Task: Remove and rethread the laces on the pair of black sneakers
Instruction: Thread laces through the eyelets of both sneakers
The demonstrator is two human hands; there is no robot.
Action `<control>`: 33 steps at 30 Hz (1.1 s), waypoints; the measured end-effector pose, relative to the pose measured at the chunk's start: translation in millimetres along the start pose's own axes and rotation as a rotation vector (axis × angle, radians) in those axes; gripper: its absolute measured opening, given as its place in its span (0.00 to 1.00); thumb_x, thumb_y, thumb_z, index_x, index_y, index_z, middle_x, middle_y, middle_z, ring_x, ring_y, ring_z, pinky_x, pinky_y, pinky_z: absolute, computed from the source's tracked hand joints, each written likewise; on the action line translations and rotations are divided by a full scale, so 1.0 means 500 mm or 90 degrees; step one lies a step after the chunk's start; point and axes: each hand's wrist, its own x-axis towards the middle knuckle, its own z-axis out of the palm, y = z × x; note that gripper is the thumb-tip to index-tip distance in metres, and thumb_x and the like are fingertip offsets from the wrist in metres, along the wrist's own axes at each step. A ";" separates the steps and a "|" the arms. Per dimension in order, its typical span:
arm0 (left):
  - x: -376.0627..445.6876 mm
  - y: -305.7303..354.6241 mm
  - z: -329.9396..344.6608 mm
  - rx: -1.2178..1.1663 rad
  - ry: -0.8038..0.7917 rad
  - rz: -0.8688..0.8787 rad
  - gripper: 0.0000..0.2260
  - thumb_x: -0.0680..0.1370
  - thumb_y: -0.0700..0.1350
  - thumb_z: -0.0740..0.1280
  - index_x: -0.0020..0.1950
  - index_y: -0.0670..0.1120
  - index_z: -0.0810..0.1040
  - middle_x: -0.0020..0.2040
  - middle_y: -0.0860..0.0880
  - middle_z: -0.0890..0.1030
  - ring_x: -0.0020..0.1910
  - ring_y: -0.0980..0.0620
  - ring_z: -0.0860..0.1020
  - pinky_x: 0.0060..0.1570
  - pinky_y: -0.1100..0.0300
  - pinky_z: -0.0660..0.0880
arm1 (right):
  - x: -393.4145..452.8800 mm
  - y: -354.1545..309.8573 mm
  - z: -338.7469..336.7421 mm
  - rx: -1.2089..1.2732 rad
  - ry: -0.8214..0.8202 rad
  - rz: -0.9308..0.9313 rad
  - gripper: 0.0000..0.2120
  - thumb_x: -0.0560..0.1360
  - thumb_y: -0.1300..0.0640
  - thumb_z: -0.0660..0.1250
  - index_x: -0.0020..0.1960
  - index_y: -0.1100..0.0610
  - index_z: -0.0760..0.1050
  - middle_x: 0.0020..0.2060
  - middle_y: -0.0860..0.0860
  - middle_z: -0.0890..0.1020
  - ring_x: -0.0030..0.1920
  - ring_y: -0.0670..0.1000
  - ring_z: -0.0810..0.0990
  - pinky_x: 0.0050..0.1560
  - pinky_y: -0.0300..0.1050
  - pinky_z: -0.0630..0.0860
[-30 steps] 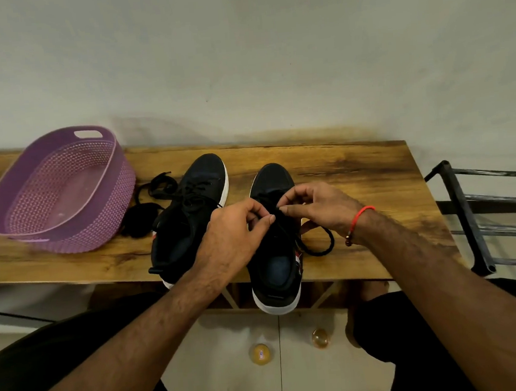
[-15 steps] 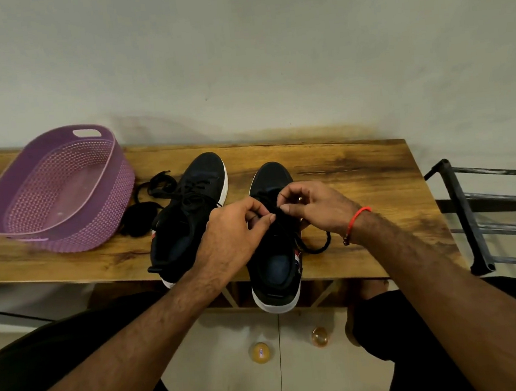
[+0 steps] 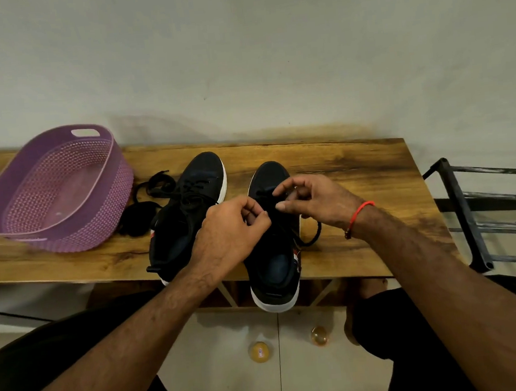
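Observation:
Two black sneakers with white soles stand side by side on the wooden table (image 3: 357, 168), toes toward the wall. The left sneaker (image 3: 189, 210) is laced. Over the right sneaker (image 3: 274, 256), whose heel overhangs the table's front edge, both hands work at the eyelets. My left hand (image 3: 228, 229) pinches the black lace (image 3: 311, 236) with thumb and forefinger. My right hand (image 3: 310, 201) pinches the same lace on the other side of the tongue. A loop of that lace lies on the table to the shoe's right.
A purple perforated plastic basket (image 3: 54, 194) stands at the table's left. A pile of loose black laces (image 3: 148, 201) lies between it and the left sneaker. A black metal rack (image 3: 470, 214) stands at the right. Two small balls (image 3: 259, 351) lie on the floor.
The hands have stayed over the right sneaker. The right hand's fingers have lifted and spread a little, and the loop of lace beside the shoe has shifted slightly.

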 end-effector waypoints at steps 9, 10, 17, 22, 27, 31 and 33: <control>0.024 -0.002 -0.098 -0.732 0.039 -0.294 0.11 0.85 0.41 0.57 0.62 0.37 0.73 0.47 0.41 0.86 0.48 0.43 0.86 0.44 0.48 0.84 | -0.005 -0.004 -0.023 0.012 0.042 0.046 0.04 0.75 0.58 0.73 0.49 0.55 0.83 0.40 0.48 0.84 0.39 0.40 0.81 0.43 0.37 0.78; 0.027 -0.003 -0.104 -0.767 0.054 -0.309 0.09 0.84 0.41 0.58 0.60 0.38 0.73 0.42 0.43 0.84 0.43 0.44 0.86 0.42 0.49 0.84 | -0.006 -0.005 -0.024 0.012 0.028 0.049 0.04 0.75 0.58 0.73 0.49 0.56 0.82 0.40 0.47 0.84 0.37 0.38 0.80 0.39 0.33 0.76; 0.019 -0.003 -0.138 -0.504 -0.205 -0.296 0.07 0.80 0.42 0.69 0.56 0.41 0.79 0.34 0.48 0.78 0.30 0.52 0.81 0.44 0.50 0.83 | -0.008 -0.012 -0.029 0.011 -0.044 0.056 0.05 0.75 0.62 0.72 0.51 0.59 0.81 0.40 0.48 0.83 0.33 0.35 0.80 0.32 0.27 0.72; 0.016 -0.010 -0.164 -0.451 -0.318 -0.302 0.16 0.73 0.43 0.72 0.57 0.36 0.82 0.39 0.46 0.81 0.29 0.55 0.78 0.31 0.59 0.82 | -0.005 -0.007 -0.026 -0.013 -0.048 0.055 0.05 0.76 0.58 0.72 0.51 0.56 0.82 0.43 0.49 0.85 0.39 0.42 0.81 0.36 0.33 0.76; 0.009 -0.016 -0.162 -0.386 -0.479 -0.272 0.13 0.76 0.41 0.70 0.58 0.36 0.83 0.45 0.43 0.83 0.33 0.53 0.81 0.33 0.60 0.82 | -0.006 -0.006 -0.020 -0.025 -0.050 0.056 0.05 0.77 0.54 0.71 0.51 0.53 0.82 0.44 0.48 0.84 0.42 0.45 0.81 0.41 0.40 0.77; 0.012 -0.017 -0.139 -0.424 -0.433 -0.228 0.12 0.79 0.36 0.66 0.60 0.37 0.82 0.52 0.38 0.85 0.48 0.45 0.85 0.48 0.57 0.83 | -0.006 -0.006 -0.019 -0.031 -0.059 0.059 0.07 0.77 0.52 0.70 0.53 0.54 0.82 0.44 0.47 0.84 0.41 0.43 0.80 0.42 0.39 0.77; 0.015 -0.013 -0.114 -0.460 -0.320 -0.207 0.10 0.79 0.34 0.66 0.60 0.38 0.82 0.52 0.38 0.85 0.49 0.45 0.85 0.49 0.55 0.84 | -0.006 -0.008 -0.019 -0.031 -0.055 0.053 0.07 0.78 0.52 0.70 0.53 0.54 0.82 0.43 0.47 0.83 0.40 0.42 0.80 0.38 0.35 0.77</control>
